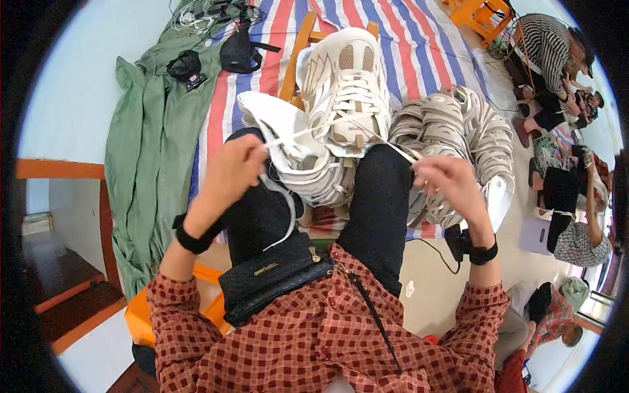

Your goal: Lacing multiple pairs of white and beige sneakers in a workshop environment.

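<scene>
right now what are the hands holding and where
Each holds one end of the white flat shoelace of the white and beige sneaker: left hand and right hand.

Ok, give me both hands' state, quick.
Left hand: closed, pinching one end of the white shoelace.
Right hand: closed, pinching the other lace end, by the white sneaker on the knees.
</scene>
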A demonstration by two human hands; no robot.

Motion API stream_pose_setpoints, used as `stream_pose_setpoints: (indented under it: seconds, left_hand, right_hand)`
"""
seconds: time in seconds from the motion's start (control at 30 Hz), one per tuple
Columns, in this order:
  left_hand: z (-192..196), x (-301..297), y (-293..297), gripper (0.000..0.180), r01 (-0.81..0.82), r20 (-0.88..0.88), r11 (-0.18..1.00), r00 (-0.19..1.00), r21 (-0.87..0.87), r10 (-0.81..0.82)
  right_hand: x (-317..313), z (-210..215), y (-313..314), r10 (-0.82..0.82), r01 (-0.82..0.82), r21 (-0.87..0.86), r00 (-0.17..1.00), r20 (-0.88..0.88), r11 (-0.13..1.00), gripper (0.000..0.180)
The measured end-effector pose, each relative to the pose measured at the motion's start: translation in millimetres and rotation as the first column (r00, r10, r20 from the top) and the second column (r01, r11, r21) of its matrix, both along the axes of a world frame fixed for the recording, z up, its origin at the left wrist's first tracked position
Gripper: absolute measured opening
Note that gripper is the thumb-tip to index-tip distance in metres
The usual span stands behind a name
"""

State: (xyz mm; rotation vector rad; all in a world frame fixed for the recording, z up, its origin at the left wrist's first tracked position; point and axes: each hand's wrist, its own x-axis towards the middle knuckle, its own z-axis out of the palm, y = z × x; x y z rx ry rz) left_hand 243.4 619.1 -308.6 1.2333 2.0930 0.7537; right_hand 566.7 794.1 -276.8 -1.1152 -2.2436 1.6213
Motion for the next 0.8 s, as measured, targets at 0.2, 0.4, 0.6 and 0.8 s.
stream_pose_setpoints:
  seconds: [0.2, 0.4, 0.6, 0.8]
  left_hand:
    - [-13.4, -88.8, -32.9, 0.020, -0.158, -0.046, 0.983, 0.987, -0.092, 0.155]
    - [9.6, -147.8, -45.5, 0.019, -0.491, 0.223, 0.871, 0.847, -0.020, 0.483]
    - [18.5, -206.0, -14.2, 0.028, -0.743, 0.898, 0.641, 0.397, 0.195, 0.187]
    - [33.0, -324.7, -58.4, 0.035, -0.784, 0.929, 0.512, 0.361, 0.352, -0.087]
  right_hand:
    - [144.2, -51.9, 108.1, -0.661, 0.157, -0.704, 0.530, -0.532, 0.693, 0.045]
    - [232.6, -28.1, 196.0, -0.875, 0.505, -0.732, 0.108, -0.472, 0.457, 0.040]
    - [246.0, -20.3, 244.2, -0.674, 0.434, -0.545, 0.230, -0.702, 0.717, 0.026]
    - [30.1, -41.5, 123.5, -0.509, 0.357, -0.375, 0.710, -0.486, 0.855, 0.018]
